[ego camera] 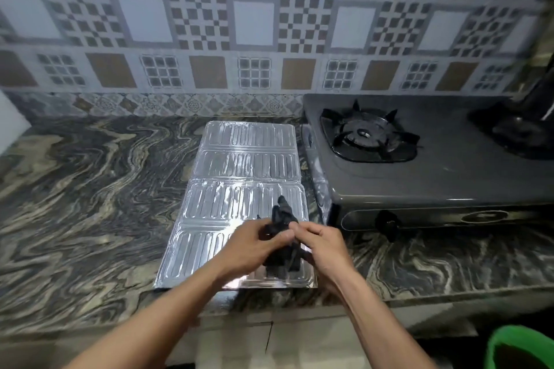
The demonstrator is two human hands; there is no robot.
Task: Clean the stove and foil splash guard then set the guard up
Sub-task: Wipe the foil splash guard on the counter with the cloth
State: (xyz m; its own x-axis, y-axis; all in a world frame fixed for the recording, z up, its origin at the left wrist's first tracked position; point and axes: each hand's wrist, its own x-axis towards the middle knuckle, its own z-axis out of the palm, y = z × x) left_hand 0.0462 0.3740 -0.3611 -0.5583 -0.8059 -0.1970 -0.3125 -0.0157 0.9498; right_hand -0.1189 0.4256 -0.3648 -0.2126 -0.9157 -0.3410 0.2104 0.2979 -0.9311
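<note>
Left hand (254,244) and right hand (325,246) grip cloth (283,216); flat foil guard (239,159) runs toward wall (269,24)

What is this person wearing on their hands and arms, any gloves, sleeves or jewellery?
The left hand and right hand are bare, without gloves. The left forearm and right forearm are uncovered to the picture's lower edge, so no sleeve is in view. No watch, bracelet or ring can be made out, though the image is blurred.
</note>
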